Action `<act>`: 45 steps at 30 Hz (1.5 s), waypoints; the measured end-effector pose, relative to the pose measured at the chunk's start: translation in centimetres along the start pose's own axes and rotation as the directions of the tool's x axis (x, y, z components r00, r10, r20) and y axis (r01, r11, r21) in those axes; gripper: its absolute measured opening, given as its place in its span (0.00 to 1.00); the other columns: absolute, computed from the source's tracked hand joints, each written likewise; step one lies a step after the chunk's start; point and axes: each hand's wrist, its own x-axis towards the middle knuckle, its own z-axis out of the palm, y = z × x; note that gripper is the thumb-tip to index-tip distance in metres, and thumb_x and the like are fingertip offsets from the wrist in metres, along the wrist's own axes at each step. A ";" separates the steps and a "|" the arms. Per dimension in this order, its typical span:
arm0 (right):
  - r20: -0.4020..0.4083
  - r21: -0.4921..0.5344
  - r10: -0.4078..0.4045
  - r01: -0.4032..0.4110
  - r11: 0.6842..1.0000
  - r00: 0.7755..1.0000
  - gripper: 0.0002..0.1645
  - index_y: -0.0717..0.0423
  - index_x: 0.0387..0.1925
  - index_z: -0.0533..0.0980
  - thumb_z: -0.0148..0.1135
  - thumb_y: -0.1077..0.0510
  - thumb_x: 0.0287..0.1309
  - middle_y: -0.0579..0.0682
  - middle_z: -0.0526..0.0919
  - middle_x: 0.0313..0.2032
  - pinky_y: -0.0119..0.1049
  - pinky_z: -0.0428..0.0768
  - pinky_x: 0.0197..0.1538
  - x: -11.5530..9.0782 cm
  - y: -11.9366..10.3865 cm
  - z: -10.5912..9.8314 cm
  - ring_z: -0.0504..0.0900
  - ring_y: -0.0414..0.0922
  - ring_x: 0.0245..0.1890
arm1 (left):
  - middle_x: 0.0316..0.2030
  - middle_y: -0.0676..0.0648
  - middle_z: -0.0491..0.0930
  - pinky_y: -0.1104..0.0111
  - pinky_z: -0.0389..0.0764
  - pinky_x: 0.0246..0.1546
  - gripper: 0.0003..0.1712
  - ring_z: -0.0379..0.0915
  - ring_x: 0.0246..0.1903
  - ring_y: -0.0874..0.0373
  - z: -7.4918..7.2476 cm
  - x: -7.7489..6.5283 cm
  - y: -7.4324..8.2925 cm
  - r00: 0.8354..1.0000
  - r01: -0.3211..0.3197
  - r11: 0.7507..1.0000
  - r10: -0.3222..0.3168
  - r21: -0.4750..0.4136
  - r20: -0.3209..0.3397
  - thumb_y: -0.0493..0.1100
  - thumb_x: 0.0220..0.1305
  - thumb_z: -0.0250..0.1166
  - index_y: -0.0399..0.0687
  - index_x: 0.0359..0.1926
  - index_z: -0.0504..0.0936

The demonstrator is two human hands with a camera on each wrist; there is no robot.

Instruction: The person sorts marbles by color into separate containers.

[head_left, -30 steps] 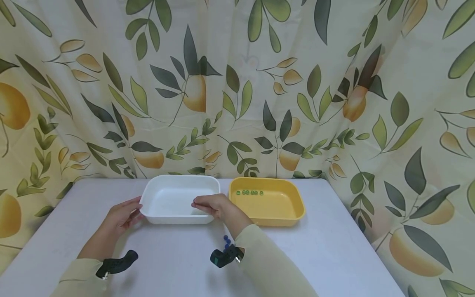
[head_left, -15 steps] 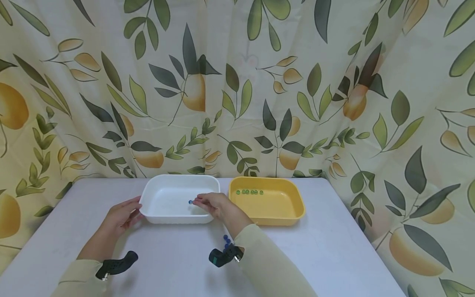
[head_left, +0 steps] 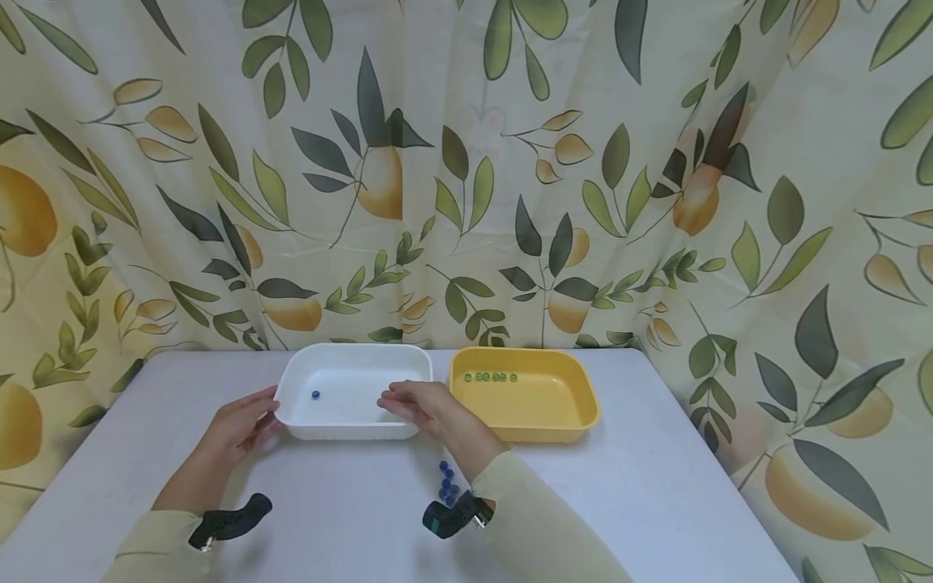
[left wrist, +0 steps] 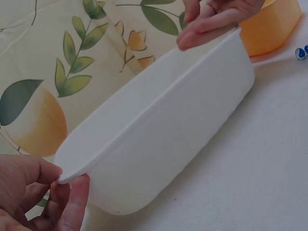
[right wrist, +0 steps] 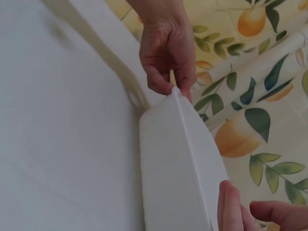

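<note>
My left hand (head_left: 239, 425) pinches the left rim of a white plastic tray (head_left: 353, 431), thumb above and fingers below, as the left wrist view shows. Inside that tray, toward its left, is one blue marble (head_left: 316, 395). My right hand (head_left: 426, 405) hovers over the tray's right part with nothing between its fingers; in the right wrist view the thumb (right wrist: 269, 210) stands apart from the fingers (right wrist: 230, 207). Several more blue marbles (head_left: 446, 483) lie on the table beside my right wrist, partly hidden by the wrist strap. The tray walls hide its inside in both wrist views.
A yellow tray (head_left: 525, 436) stands close to the right of the white one, with several green marbles (head_left: 496, 377) in a row along its back left. Both trays sit on a white-covered table (head_left: 335, 510). A leaf-and-fruit patterned curtain (head_left: 466, 202) hangs behind.
A blue marble has left my right fingertips and travelled left across the white tray. My right fingers have loosened, and the right wrist has shifted slightly right. My left hand keeps its place.
</note>
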 end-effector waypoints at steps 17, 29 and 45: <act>0.075 -0.396 -0.113 0.134 0.909 0.991 0.26 0.68 0.59 0.74 0.60 0.54 0.68 0.64 0.82 0.53 0.32 0.84 0.50 -6.0 0.5 -6.0 0.87 0.48 0.46 | 0.36 0.59 0.77 0.73 0.85 0.42 0.35 0.78 0.32 0.67 -0.5 -0.4 0.1 0.999 -0.023 0.999 0.024 -0.047 0.030 0.39 0.70 0.58 0.39 0.74 0.57; -0.001 -0.638 -0.220 0.169 0.751 0.975 0.20 0.66 0.51 0.80 0.64 0.56 0.63 0.55 0.88 0.37 0.36 0.87 0.42 -7.1 3.9 -9.2 0.86 0.42 0.32 | 0.36 0.58 0.77 0.72 0.85 0.44 0.35 0.78 0.32 0.67 -0.2 -0.2 0.1 1.000 -0.012 0.998 0.014 -0.055 0.028 0.39 0.71 0.58 0.40 0.74 0.57; -0.004 -0.631 -0.260 0.199 0.750 0.966 0.16 0.69 0.46 0.81 0.66 0.63 0.58 0.54 0.87 0.34 0.36 0.88 0.38 -6.0 5.8 -9.8 0.84 0.40 0.30 | 0.38 0.58 0.77 0.71 0.85 0.45 0.35 0.78 0.32 0.68 -0.1 -0.3 0.1 1.000 -0.012 0.998 0.013 -0.062 0.014 0.38 0.70 0.59 0.40 0.74 0.58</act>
